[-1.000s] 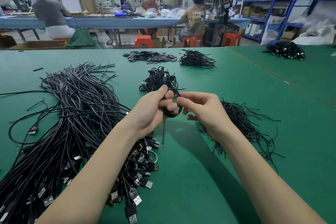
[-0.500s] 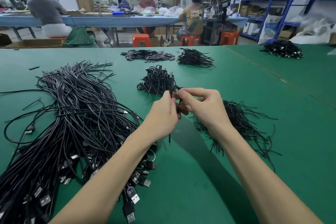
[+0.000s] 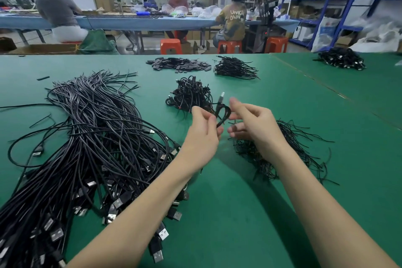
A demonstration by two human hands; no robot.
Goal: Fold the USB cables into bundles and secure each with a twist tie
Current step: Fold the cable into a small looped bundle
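Note:
My left hand point(image 3: 203, 137) pinches a small folded black USB cable bundle point(image 3: 222, 112) between thumb and forefinger, above the green table point(image 3: 228, 213). Its silver plug points up. My right hand point(image 3: 255, 125) is just right of the bundle, fingers loosely curled and blurred, with the thumb tip near the loop; I see nothing in its grip. A big heap of loose black USB cables point(image 3: 93, 137) spreads over the left of the table. Thin black twist ties point(image 3: 298, 143) lie in a pile under my right wrist. Tied bundles point(image 3: 191, 93) are heaped just beyond my hands.
Farther back lie a row of flat black pieces point(image 3: 178, 65) and another cable pile point(image 3: 235, 68). A third pile point(image 3: 341, 61) sits on the adjoining table at far right. People sit at a blue bench behind, with orange stools and blue shelving.
Both hands lifted slightly toward the bundle pile. The hanging cable tail is now folded in, and my right hand has loosened off the bundle, which stays in my left hand.

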